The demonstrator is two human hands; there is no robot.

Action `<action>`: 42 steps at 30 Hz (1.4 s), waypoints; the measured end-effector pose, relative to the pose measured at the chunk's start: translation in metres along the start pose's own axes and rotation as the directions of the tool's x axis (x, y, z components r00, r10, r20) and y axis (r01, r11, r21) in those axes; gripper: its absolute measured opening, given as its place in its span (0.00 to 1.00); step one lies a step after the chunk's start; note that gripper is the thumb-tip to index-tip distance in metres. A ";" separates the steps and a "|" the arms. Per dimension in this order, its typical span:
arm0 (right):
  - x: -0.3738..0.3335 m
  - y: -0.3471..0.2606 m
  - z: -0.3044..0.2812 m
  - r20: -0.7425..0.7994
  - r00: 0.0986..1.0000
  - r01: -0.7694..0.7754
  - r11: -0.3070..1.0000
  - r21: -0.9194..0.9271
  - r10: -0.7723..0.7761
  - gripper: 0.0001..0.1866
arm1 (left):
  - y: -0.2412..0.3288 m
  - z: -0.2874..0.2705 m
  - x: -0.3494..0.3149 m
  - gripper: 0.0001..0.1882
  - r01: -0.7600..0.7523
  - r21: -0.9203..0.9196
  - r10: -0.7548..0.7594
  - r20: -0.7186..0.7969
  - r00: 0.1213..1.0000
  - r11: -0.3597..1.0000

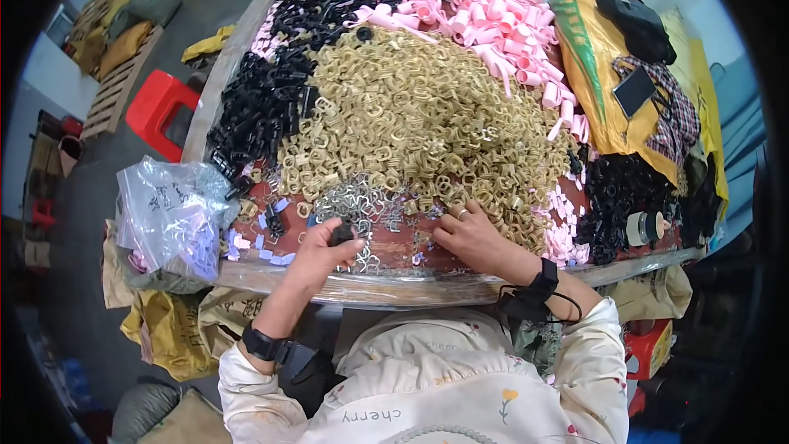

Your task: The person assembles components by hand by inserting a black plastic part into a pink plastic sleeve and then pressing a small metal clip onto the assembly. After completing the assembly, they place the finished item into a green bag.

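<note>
My left hand rests on the table's near edge, its fingers closed around a small black plastic piece. My right hand, a ring on one finger, lies at the foot of a big heap of brass-coloured metal clips, its fingertips pinching among the loose clips; what it holds is too small to tell. Between the hands lie a few silvery wire clips on the reddish table top.
Heaps of black plastic parts lie at left and others at right. Pink curled strips are piled at the back. A clear plastic bag hangs at the table's left corner. Yellow sacks and a red stool stand around.
</note>
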State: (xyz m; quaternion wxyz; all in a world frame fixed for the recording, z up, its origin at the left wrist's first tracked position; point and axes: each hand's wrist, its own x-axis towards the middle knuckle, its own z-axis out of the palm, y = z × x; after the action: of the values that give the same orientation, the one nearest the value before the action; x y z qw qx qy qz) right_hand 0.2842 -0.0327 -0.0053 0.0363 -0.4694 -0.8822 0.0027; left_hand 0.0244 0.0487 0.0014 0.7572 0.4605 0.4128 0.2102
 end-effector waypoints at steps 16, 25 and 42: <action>0.022 -0.025 -0.031 -0.223 0.939 -0.133 0.873 0.470 0.262 0.08 | -0.011 0.067 0.014 0.07 -0.219 -0.001 0.217 0.114 0.969 0.976; 0.035 -0.037 -0.035 -0.567 0.774 0.106 0.825 0.555 0.282 0.09 | 0.001 0.063 0.011 0.05 0.149 -0.574 0.097 0.376 0.922 0.806; 0.037 -0.041 -0.056 -0.499 0.826 0.043 0.852 0.521 0.263 0.07 | -0.007 0.069 0.022 0.04 0.130 -0.605 0.086 0.314 0.945 0.786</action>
State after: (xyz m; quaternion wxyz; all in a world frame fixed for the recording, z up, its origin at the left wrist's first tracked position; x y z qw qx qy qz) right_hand 0.2332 -0.0270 0.0540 0.4127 -0.4748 -0.7705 0.1027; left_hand 0.0929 0.0245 0.0022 0.9257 0.2104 0.1960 0.2458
